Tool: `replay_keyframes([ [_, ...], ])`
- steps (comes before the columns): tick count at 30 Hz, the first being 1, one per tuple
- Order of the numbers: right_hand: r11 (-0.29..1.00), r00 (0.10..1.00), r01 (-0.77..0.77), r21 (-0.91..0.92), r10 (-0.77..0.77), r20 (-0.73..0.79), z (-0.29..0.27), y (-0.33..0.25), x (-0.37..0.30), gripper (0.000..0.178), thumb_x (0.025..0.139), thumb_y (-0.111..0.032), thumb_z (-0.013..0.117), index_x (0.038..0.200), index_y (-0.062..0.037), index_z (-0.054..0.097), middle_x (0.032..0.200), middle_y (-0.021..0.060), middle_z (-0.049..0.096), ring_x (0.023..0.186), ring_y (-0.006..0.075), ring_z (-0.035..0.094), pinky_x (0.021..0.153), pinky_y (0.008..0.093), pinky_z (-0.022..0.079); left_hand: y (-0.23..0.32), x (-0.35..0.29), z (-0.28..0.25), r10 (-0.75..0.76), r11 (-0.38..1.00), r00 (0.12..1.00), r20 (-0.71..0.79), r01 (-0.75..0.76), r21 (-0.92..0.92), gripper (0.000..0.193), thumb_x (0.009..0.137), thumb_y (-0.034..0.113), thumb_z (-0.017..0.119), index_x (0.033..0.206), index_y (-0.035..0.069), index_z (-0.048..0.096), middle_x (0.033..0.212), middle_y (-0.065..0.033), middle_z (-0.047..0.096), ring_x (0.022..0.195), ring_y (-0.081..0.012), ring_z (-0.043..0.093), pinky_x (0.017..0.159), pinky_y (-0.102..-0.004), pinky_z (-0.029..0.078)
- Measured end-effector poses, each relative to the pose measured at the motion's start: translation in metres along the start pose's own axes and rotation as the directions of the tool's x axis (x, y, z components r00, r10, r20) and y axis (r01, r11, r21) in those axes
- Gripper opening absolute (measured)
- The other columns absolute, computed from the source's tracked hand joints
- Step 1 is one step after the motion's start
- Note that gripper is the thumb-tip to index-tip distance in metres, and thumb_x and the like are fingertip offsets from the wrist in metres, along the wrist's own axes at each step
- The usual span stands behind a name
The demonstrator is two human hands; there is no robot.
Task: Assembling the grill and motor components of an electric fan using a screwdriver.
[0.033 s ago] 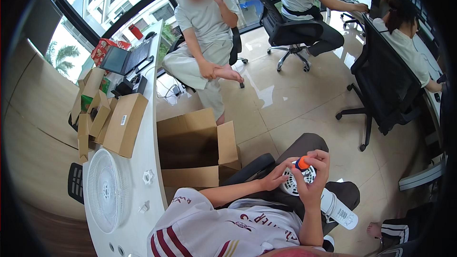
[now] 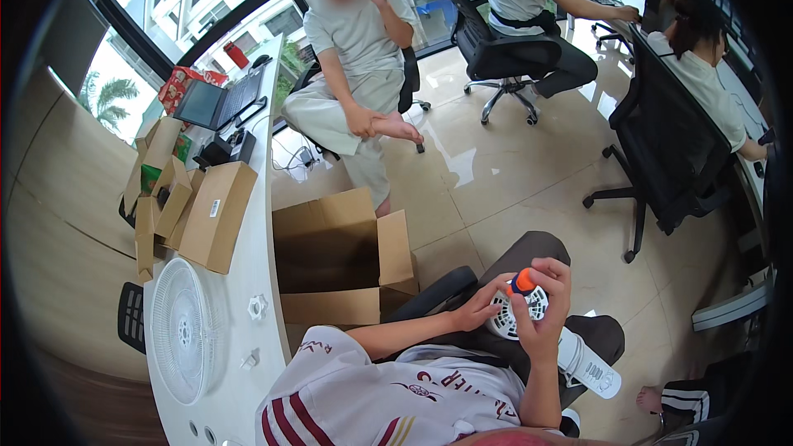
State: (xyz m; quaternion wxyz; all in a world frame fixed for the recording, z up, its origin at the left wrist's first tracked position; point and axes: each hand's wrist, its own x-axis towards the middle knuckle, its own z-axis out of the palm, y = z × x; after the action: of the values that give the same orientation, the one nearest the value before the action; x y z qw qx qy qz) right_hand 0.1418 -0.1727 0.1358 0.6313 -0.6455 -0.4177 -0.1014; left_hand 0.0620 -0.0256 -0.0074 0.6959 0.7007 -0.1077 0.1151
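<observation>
A white fan motor housing (image 2: 502,322) with a round slotted back rests on my lap, joined to a white stand neck (image 2: 591,363). My left hand (image 2: 481,304) is closed around its left side, fingertips close to the tool. Over the housing, my right hand (image 2: 548,301) pinches an orange-and-blue handle (image 2: 522,282), apparently a short screwdriver. Its tip is hidden by the fingers and the housing. A round white fan grille (image 2: 183,330) lies on the white table at my left, with a small white knob-like part (image 2: 258,307) beside it.
An open cardboard box (image 2: 326,256) stands beside the white table (image 2: 239,281). Smaller cartons (image 2: 216,215) and a laptop (image 2: 219,103) are on the table. One person (image 2: 355,58) sits facing me; two others sit at desks to the right. A black office chair (image 2: 673,132) stands at right.
The orange-and-blue handle and the right fingers around it have shifted very slightly. Everything else looks the same.
</observation>
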Motion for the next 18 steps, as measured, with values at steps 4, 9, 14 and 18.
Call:
replay_keyframes([
  [4, 0.998, 0.999, -0.019, 0.053, 0.017, 0.036, -0.007, 0.0, 0.002, 0.039, 0.086, 0.002, 0.072, 0.122, -0.0074, 0.06, 0.117, 0.0178, 0.064, 0.101, 0.0309, 0.065, 0.089, 0.0391, 0.052, -0.003, -0.002, 0.001, -0.006, 1.0, 1.0, -0.017, 0.006, 0.015, 0.049, 0.106, 0.042, 0.048, 0.137, 0.005, 0.045, 0.156, -0.0188, 0.037, 0.149, -0.0332, 0.034, 0.123, -0.047, 0.021],
  [9, 0.988, 0.993, -0.094, 0.12, 0.085, 0.076, -0.007, 0.005, 0.0, 0.04, 0.084, 0.0, 0.077, 0.12, -0.0073, 0.06, 0.119, 0.0187, 0.064, 0.103, 0.0306, 0.065, 0.089, 0.0392, 0.052, -0.008, -0.002, -0.003, 0.009, 0.999, 1.0, 0.013, -0.01, 0.038, 0.048, 0.105, 0.038, 0.049, 0.14, 0.004, 0.045, 0.156, -0.0189, 0.036, 0.148, -0.0323, 0.034, 0.122, -0.0454, 0.023],
  [14, 0.993, 0.997, -0.083, 0.088, 0.083, 0.002, 0.003, 0.011, -0.003, 0.043, 0.083, -0.001, 0.079, 0.119, -0.0084, 0.058, 0.128, 0.0216, 0.06, 0.107, 0.0325, 0.064, 0.09, 0.0401, 0.052, -0.009, -0.002, -0.004, -0.004, 1.0, 1.0, 0.021, 0.004, 0.009, 0.048, 0.105, 0.037, 0.049, 0.14, 0.004, 0.045, 0.157, -0.0189, 0.036, 0.148, -0.0322, 0.034, 0.122, -0.0456, 0.022],
  [18, 0.992, 0.999, -0.048, 0.115, 0.045, 0.022, 0.001, 0.009, -0.002, 0.044, 0.083, 0.001, 0.077, 0.121, -0.0083, 0.056, 0.129, 0.022, 0.061, 0.112, 0.034, 0.065, 0.094, 0.0409, 0.052, -0.009, -0.003, -0.003, 0.03, 0.999, 1.0, -0.006, -0.03, 0.043, 0.044, 0.105, 0.037, 0.049, 0.135, 0.005, 0.046, 0.157, -0.0193, 0.036, 0.148, -0.033, 0.033, 0.122, -0.0469, 0.022],
])
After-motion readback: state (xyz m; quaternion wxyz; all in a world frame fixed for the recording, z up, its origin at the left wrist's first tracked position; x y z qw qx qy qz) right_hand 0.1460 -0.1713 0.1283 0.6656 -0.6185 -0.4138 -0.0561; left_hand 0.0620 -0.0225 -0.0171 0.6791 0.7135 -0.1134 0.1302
